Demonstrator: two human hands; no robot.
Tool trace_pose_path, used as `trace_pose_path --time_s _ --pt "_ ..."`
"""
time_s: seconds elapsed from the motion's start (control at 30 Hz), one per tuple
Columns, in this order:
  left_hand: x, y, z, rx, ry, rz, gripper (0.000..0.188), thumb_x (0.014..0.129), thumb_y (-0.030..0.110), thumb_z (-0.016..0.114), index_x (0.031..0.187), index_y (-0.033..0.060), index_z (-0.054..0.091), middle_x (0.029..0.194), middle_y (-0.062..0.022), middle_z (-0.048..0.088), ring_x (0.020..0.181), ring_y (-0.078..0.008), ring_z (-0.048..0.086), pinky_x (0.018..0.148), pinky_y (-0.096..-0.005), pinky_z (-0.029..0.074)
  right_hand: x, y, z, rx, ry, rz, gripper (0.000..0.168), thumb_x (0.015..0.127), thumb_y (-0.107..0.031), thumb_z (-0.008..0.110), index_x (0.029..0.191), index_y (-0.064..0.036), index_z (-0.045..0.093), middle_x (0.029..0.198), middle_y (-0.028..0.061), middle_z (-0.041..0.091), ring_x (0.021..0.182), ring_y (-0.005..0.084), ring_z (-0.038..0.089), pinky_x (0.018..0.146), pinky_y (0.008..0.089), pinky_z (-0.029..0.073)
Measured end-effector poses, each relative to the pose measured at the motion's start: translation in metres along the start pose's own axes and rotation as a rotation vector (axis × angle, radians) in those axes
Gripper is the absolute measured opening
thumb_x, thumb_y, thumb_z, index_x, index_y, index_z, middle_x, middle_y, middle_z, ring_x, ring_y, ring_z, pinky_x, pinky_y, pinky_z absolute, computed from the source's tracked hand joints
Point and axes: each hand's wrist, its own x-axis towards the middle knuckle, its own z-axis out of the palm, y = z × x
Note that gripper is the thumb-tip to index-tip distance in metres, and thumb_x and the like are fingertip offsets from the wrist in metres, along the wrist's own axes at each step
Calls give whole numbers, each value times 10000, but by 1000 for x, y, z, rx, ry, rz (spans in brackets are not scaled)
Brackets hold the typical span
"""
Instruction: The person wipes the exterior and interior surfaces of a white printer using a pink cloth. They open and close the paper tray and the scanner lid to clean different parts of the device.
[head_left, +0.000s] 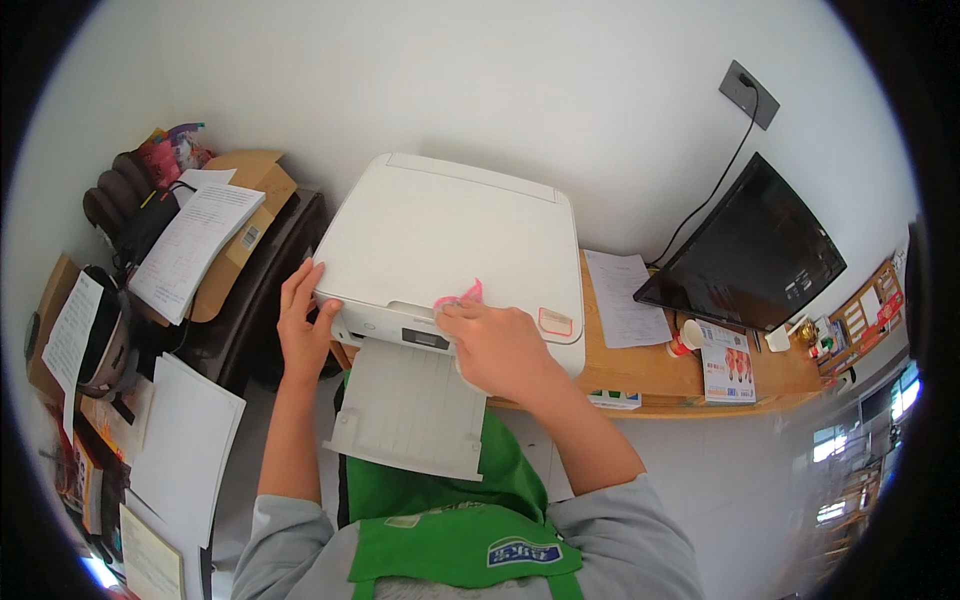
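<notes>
A white printer (450, 232) with a flat lid stands before me, its grey output tray (416, 409) pulled out over my lap. My left hand (306, 322) grips the printer's front left corner, thumb on the front face and fingers along the side. In my right hand (495, 345) is a pink cloth (465, 294), pressed against the printer's front edge beside the small display (426, 339). Most of the cloth is hidden under the fingers. A sticker with a red border (556, 322) marks the lid's front right corner.
Right of the printer, a wooden desk (622, 375) bears printed sheets (626, 300), a monitor (750, 247), a paper cup (685, 339) and a leaflet (727, 364). A black cable (720, 180) runs to a wall socket (748, 94). Stacked papers (196, 247) and cardboard (251, 225) crowd a dark table at left.
</notes>
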Motion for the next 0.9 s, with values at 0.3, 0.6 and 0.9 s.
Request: trace_pose_path --time_s 0.3,0.6,0.9 --pt "-1 -7 2 -2 -8 34 462 869 98 714 1316 115 601 1414 -57 491 1227 -212 532 914 -331 502 -63 33 -51 439 -58 42 203 808 -78 549 921 -94 716 839 127 677 741 327 662 691 429 540" --pt "0 -5 5 -41 -8 31 468 865 92 719 1317 105 597 1408 -59 487 1231 -216 530 924 -336 503 5 112 -38 208 461 -106 227 835 -38 549 927 -132 735 962 51 714 923 249 664 773 375 544" --pt "0 -6 2 -37 -20 29 469 869 66 703 1323 110 594 1413 -62 481 1227 -207 526 880 -310 524 2 145 -29 299 -37 -215 341 730 110 508 917 -65 732 1065 45 725 1071 269 636 922 363 517"
